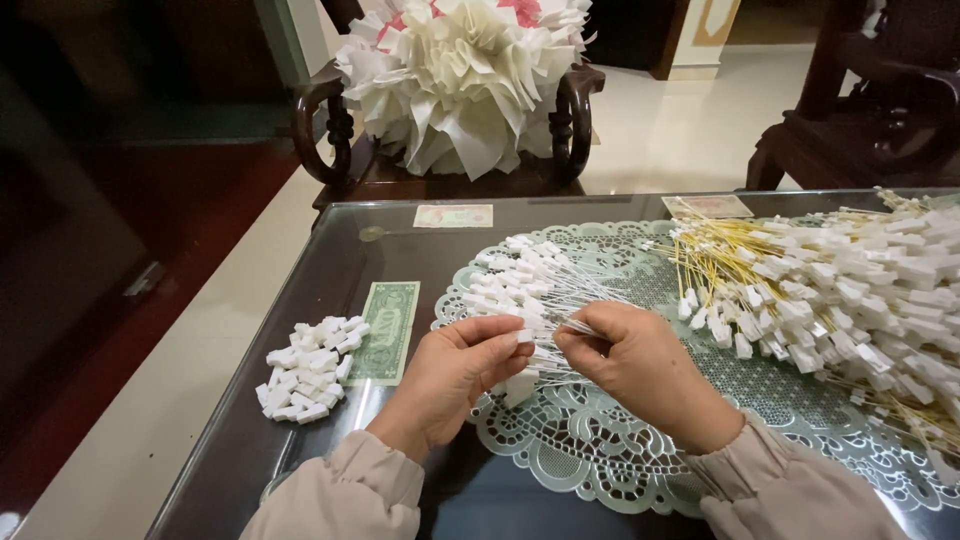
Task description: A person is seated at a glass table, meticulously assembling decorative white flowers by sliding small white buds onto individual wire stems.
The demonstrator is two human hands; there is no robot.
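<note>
A dark glass tabletop is seen from above, with two hands meeting over a pale green lace doily. A bundle of thin white plastic ties, each ending in a small white block, is fanned out on the doily just beyond the fingers. The left hand is closed, its fingertips pinched on one white block near the bundle's gathered stems. The right hand is also closed, gripping the thin stems where they come together. The two hands are nearly touching.

The ties are judged to be very light, thin and springy, with smooth stems that could slip or splay apart if held loosely. The blocks look rigid and offer the firmest place to pinch; the gathered stems are best held as a bunch, close to where they meet.

To the right, a much larger heap of similar ties with yellow stems is spread across the doily. To the left, a small pile of loose white blocks lies on the bare glass, just beside a green banknote that lies flat. Two more notes are seen flat near the far edge. Behind the tabletop, a dark carved wooden chair holds a large bundle of folded white paper. Beige sleeves cover both wrists.
</note>
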